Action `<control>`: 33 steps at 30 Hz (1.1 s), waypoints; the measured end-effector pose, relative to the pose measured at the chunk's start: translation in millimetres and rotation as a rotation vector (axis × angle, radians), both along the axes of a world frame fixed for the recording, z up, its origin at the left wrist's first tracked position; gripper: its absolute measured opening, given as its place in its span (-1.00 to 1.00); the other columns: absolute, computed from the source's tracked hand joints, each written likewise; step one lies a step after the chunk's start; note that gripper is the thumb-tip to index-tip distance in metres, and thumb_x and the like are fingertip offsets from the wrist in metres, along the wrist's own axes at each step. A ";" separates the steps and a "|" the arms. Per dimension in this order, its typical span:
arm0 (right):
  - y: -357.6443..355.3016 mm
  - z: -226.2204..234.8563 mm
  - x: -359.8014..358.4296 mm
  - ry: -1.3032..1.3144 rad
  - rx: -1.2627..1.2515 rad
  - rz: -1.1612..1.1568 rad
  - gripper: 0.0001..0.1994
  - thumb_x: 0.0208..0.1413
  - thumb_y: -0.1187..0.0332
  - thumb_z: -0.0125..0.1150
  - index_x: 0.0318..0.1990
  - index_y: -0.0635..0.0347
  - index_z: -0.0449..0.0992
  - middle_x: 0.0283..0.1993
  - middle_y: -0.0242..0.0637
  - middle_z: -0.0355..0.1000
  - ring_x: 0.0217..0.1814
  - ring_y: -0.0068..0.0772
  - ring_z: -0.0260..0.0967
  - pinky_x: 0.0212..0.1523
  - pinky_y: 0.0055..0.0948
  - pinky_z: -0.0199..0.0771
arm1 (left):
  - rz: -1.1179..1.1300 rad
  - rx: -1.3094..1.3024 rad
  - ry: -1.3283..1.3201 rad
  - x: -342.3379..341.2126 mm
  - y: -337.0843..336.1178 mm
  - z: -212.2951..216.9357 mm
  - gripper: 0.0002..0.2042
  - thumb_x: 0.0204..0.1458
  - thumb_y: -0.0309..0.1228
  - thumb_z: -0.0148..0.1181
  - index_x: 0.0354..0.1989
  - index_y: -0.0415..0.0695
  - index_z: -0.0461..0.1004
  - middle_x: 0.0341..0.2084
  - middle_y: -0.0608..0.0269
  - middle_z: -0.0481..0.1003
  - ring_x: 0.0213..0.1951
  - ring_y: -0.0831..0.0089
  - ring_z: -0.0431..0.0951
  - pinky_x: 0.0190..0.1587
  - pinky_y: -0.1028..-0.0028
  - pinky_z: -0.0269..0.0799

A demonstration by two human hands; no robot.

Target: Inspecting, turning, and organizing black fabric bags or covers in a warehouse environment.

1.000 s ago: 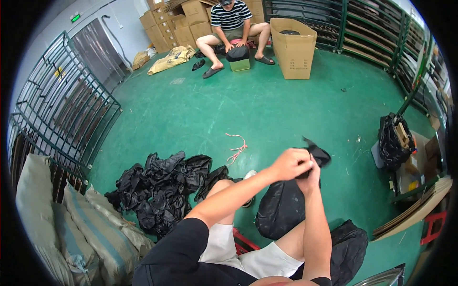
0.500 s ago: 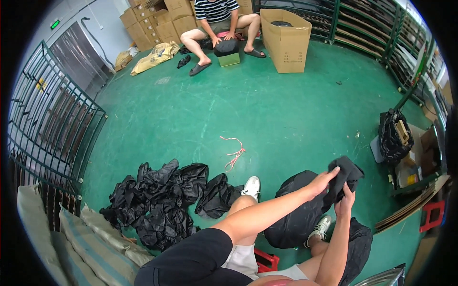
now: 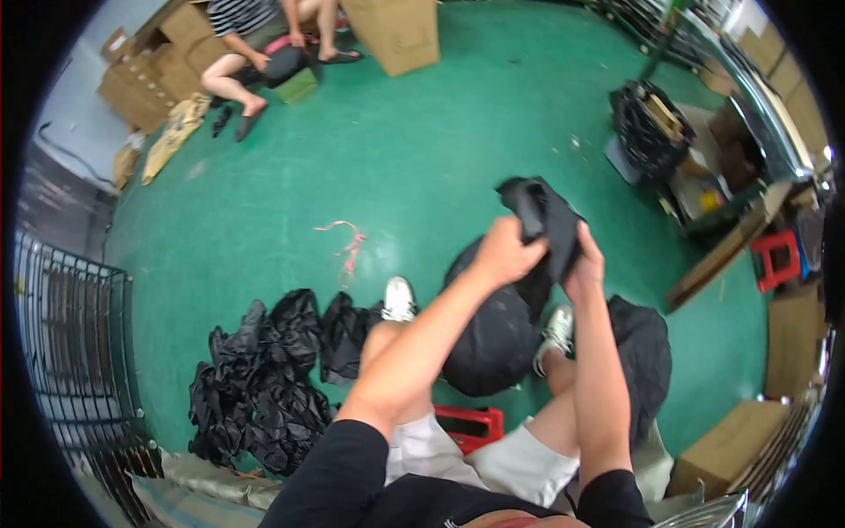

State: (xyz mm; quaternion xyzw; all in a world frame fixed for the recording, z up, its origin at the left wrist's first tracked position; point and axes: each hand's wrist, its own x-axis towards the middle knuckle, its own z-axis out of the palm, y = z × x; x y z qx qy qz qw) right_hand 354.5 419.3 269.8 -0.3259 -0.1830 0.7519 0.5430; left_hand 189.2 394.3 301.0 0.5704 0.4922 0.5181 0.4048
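Both hands grip a piece of black fabric point(image 3: 556, 209) in front of me. My left hand point(image 3: 510, 253) is closed on its left side, and my right hand point(image 3: 584, 264) pinches its right edge. Below them, between my feet, sits a large round black bundle point(image 3: 493, 345), partly covered by my left forearm and the hanging fabric. Whether the fabric joins the bundle, I cannot tell. Crumpled black cloth pieces point(image 3: 255, 387) lie in a heap to the left. Another black bundle point(image 3: 641, 356) stands beside my right leg.
Pink string point(image 3: 350, 251) lies on the green floor ahead. A red stool point(image 3: 466, 424) shows between my legs; another red stool point(image 3: 776, 261) is at right. A black-bagged bin point(image 3: 647, 132) stands far right. Far left, a seated person point(image 3: 255, 40) handles something black near a large carton point(image 3: 396, 35).
My view has swung to the right, so the scene has shifted left. The fabric stays in both hands, and my left hand has changed from outstretched fingers to a curled grip.
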 end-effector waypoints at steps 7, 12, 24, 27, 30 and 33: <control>-1.4 23.7 -13.2 0.102 0.008 -0.111 -0.71 -0.06 0.54 0.05 -0.10 0.26 0.42 -0.12 -0.22 0.48 -0.05 -0.24 0.44 0.04 -0.25 0.46 | 0.103 -0.086 -0.537 -24.4 -12.5 1.9 -0.81 -0.05 -0.50 0.27 -0.24 -0.25 0.56 -0.32 0.29 0.59 -0.29 0.50 0.55 -0.15 0.46 0.44; -9.7 38.2 -17.1 0.119 0.064 -0.083 -0.72 -0.22 0.63 -0.04 -0.26 0.27 0.44 -0.22 -0.23 0.48 -0.14 -0.31 0.44 -0.02 -0.33 0.46 | 0.168 -0.079 -0.714 -70.3 -30.1 -4.4 -0.67 -0.19 -0.64 0.16 -0.15 -0.28 0.49 -0.29 0.20 0.58 -0.22 0.40 0.56 -0.06 0.44 0.42; -12.2 -9.2 -1.6 -0.763 0.024 -0.282 -0.72 -0.10 0.61 -0.01 -0.15 0.27 0.34 -0.20 -0.22 0.39 -0.15 -0.42 0.33 -0.11 -0.43 0.34 | -0.173 -0.277 -1.024 -37.6 -31.4 30.0 -0.50 -0.12 -0.64 0.09 0.11 -0.24 0.30 -0.09 0.10 0.49 -0.11 0.29 0.54 0.04 0.35 0.44; -31.7 -10.7 -8.1 -1.281 0.254 -0.416 -0.57 -0.04 0.43 0.18 0.02 0.28 0.25 -0.06 -0.09 0.30 -0.04 -0.21 0.32 0.01 -0.28 0.32 | -0.114 -0.260 -0.952 -35.5 -24.0 14.2 -0.53 -0.03 -0.59 0.15 0.12 -0.17 0.27 -0.12 0.16 0.47 -0.09 0.35 0.51 -0.01 0.39 0.46; -59.6 17.8 -30.9 -1.132 0.811 -0.134 -0.41 -0.11 0.40 0.25 0.12 0.29 0.18 0.00 -0.07 0.27 0.05 -0.10 0.29 0.09 -0.22 0.28 | 0.049 -0.225 -0.812 -25.9 -20.9 -7.0 -0.60 -0.02 -0.54 0.21 0.00 -0.10 0.25 -0.24 0.27 0.42 -0.18 0.44 0.47 -0.07 0.42 0.41; -84.3 13.7 -50.7 -1.157 0.878 0.004 -0.26 -0.16 0.45 0.27 0.23 0.34 0.06 0.10 0.05 0.22 0.19 0.05 0.23 0.21 -0.17 0.22 | -0.057 -0.272 -0.746 -6.7 -25.4 -1.2 -0.57 0.01 -0.51 0.21 0.02 -0.08 0.17 -0.24 0.34 0.34 -0.17 0.51 0.39 -0.07 0.44 0.35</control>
